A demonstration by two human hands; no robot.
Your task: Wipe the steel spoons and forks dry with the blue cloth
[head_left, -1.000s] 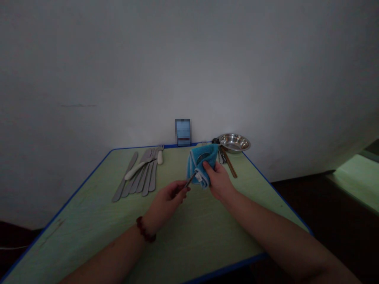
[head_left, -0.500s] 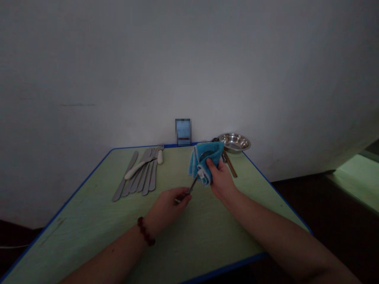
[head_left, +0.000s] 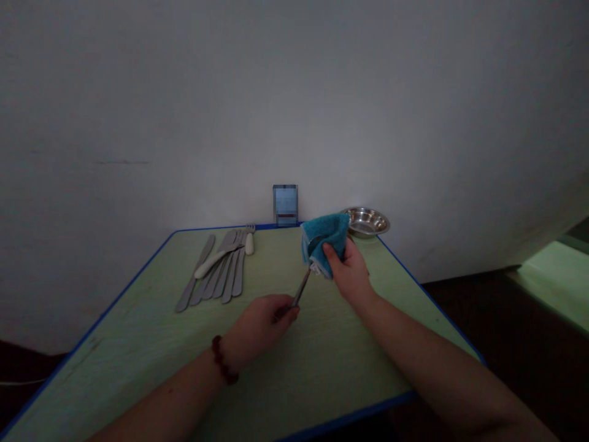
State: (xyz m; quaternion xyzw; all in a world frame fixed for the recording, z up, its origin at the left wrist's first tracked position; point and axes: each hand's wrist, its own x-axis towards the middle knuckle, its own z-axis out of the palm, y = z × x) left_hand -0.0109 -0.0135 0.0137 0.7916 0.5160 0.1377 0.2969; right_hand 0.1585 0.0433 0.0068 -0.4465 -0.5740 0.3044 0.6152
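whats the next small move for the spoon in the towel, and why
Probably slide the blue towel a little down the metal spoon's handle with the right hand: it pinches the towel around the spoon's head, while the left hand holds the handle's end, leaving a bare stretch between them.

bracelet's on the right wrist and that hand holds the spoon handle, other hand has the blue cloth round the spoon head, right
No: the bead bracelet is on the left wrist, as the head view shows. That left hand holds the spoon handle; the right hand holds the blue cloth round its head.
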